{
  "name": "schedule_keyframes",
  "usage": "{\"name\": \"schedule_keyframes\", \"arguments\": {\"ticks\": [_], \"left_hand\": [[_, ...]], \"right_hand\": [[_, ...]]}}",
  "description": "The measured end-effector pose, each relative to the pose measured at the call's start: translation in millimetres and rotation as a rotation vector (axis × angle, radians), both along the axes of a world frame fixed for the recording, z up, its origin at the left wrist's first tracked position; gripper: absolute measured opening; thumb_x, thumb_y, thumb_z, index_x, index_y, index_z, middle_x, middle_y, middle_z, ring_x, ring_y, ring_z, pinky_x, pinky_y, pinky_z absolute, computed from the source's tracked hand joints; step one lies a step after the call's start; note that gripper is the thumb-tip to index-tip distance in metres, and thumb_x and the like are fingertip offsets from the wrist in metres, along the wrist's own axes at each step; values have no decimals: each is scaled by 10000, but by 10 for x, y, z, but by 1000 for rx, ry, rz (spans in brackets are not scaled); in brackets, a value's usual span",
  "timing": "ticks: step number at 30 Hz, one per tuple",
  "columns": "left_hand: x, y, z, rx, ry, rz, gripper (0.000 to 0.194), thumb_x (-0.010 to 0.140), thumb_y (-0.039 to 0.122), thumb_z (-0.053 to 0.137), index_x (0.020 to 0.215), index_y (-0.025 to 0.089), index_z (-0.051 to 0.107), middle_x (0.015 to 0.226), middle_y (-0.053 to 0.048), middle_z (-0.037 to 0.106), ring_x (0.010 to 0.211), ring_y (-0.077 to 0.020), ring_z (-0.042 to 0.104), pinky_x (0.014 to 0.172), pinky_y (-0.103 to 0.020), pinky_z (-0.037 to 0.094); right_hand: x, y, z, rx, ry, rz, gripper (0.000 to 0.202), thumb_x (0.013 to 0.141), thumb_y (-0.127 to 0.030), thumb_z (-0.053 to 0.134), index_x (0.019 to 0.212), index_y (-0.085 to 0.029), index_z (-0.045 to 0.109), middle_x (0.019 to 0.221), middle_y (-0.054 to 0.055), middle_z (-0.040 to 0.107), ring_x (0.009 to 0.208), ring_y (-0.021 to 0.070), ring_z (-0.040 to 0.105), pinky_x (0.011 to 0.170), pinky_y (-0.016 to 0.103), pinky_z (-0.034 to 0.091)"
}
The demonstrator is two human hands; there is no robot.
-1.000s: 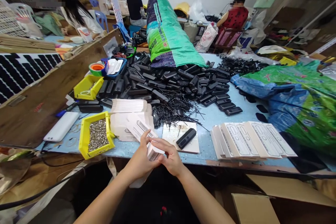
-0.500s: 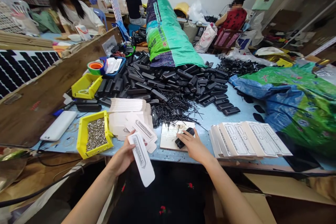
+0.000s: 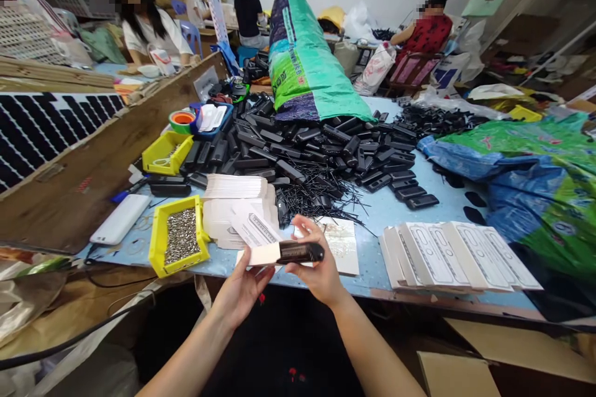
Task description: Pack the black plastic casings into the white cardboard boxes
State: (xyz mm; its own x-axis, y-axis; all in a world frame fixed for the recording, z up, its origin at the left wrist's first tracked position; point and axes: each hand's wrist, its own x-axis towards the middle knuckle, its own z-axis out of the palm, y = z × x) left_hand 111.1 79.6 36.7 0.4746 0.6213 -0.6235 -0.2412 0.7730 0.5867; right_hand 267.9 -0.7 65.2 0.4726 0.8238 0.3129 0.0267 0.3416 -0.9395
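Note:
In my left hand [image 3: 246,291] is a white card box [image 3: 263,255], gripped between thumb and fingers near its left end. My right hand [image 3: 314,260] holds a black plastic piece [image 3: 300,252] by its right part. The black piece meets the right end of the box, and its far portion is hidden, so how deep it sits inside cannot be told. Both hands are above the table's front edge. Behind them lie a stained white board [image 3: 347,248] and a stack of flat white cards [image 3: 239,198], with a printed card [image 3: 254,223] on its near side.
A yellow bin of small metal parts [image 3: 181,236] stands at the left. Black cases [image 3: 288,149] and thin black sticks [image 3: 321,186] are heaped behind. Printed boxes [image 3: 447,254] stand in a row at right, near a green and blue bag [image 3: 526,180]. People sit farther back.
My right hand has lifted the black piece off the white board and moved it left to the box. My left hand has turned the box from slanting to nearly level. The view has shifted slightly.

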Motion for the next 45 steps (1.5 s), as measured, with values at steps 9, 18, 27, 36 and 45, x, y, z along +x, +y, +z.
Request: {"name": "schedule_keyframes", "arguments": {"ticks": [9,18,27,36,45], "left_hand": [[-193,95,-148,1316,533,-486,664,623,284,766,1231,252,502,1168,-102,624,1056,-293,606,913,-406,466],[-8,286,-253,1268,640,-366,664,626,389,755,1191,189,469,1000,-85,658,867,-246,656,757,-320,502],[104,275,-393,1435,684,-538,820,735,382,673,1410,177,255,1256,-156,584,1090,-274,615,885,-389,509],[118,296,-538,1560,579,-426,368,764,309,640,1102,220,523,1052,-76,624,942,-213,647,796,-341,529],[229,308,-385,1262,545,-535,1065,689,251,648,1468,151,-72,1126,-149,631,1043,-278,629,892,-433,481]], "right_hand": [[119,-70,-123,-101,-158,229,485,855,-307,615,1302,-294,430,1158,66,606,1023,197,620,876,375,516],[1288,-28,-726,-328,-978,151,158,876,-191,500,810,-200,643,953,81,644,936,224,563,805,410,483],[242,168,-331,-143,-214,-169,214,943,-300,445,1136,-236,512,872,33,641,759,155,625,645,289,526],[82,323,-513,-278,-242,-76,321,834,-431,612,1090,-244,662,905,52,641,836,189,596,794,362,495],[-130,394,-664,-119,-66,140,257,843,-408,614,1047,-286,711,1163,52,658,1118,219,586,1005,414,437]]}}
